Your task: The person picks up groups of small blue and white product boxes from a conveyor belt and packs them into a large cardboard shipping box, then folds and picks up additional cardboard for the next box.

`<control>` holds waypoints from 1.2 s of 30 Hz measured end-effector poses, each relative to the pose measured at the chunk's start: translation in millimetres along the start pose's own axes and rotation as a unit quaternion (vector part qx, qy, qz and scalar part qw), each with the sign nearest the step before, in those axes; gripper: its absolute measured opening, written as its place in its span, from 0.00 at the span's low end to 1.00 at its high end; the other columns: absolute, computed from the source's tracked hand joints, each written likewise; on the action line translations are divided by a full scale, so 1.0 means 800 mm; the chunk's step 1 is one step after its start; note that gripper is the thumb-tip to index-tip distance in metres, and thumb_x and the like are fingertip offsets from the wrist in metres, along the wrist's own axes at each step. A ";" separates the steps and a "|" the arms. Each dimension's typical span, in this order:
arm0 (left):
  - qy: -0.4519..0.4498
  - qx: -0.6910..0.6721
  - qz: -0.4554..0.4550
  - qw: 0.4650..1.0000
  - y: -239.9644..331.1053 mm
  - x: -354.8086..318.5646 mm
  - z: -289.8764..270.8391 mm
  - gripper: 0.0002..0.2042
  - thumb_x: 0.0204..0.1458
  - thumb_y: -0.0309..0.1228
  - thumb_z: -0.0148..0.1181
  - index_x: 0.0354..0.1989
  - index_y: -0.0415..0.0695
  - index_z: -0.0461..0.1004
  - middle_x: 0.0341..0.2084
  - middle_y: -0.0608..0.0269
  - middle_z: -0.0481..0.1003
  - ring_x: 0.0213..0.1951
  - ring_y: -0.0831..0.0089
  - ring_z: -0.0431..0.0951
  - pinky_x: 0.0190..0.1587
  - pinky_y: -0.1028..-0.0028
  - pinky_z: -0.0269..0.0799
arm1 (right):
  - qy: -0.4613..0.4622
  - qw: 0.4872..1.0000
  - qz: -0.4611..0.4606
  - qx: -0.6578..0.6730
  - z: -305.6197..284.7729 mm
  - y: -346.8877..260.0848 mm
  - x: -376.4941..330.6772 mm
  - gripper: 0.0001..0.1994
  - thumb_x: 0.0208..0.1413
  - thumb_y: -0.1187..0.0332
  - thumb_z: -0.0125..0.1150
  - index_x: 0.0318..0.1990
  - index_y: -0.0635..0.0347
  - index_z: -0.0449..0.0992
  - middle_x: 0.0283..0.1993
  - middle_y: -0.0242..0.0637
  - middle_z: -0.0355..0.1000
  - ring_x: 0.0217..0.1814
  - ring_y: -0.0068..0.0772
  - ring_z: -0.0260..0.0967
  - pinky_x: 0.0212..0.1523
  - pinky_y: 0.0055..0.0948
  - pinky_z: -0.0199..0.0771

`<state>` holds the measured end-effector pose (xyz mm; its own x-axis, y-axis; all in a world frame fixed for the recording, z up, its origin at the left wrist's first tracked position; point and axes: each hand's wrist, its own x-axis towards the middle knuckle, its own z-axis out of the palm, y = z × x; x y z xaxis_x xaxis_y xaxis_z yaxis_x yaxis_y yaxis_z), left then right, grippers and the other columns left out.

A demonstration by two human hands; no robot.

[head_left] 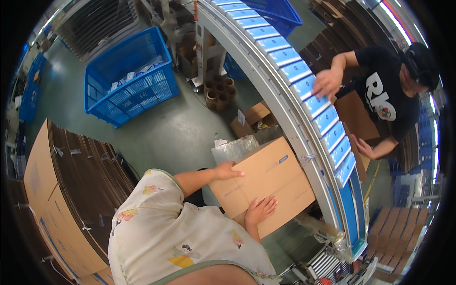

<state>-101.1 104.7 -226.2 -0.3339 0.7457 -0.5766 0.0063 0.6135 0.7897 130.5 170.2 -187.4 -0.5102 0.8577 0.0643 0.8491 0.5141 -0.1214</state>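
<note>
A brown cardboard box is held tilted beside the curved conveyor. My left hand grips its upper left edge with the fingers curled over the top. Lower down, my right hand lies flat against the box's near face, fingers spread and pressing on it. Both forearms reach out from my flower-print top at the lower middle of the view. A crumpled clear plastic bag sits just behind the box's top left corner.
A curved conveyor with blue-and-white slats runs from the top to the lower right. Beyond it a co-worker in a black shirt rests a hand on the belt. A blue crate, flat cardboard stacks, a small open carton and cardboard tubes stand around.
</note>
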 end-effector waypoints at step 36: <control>0.072 0.259 0.176 0.947 0.171 0.108 0.208 0.26 0.52 0.52 0.42 0.48 0.42 0.66 0.35 0.49 0.74 0.41 0.53 0.72 0.43 0.64 0.66 | 0.056 0.981 -0.004 0.186 -0.063 0.210 -0.001 0.25 0.45 0.61 0.54 0.54 0.55 0.64 0.61 0.41 0.55 0.65 0.42 0.46 0.65 0.40 0.41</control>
<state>27.9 295.9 -203.0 -0.3505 0.9073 -0.2323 0.5910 0.4067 0.6967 280.5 256.7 -158.3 -0.4813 0.8595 0.1723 0.7255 0.5009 -0.4720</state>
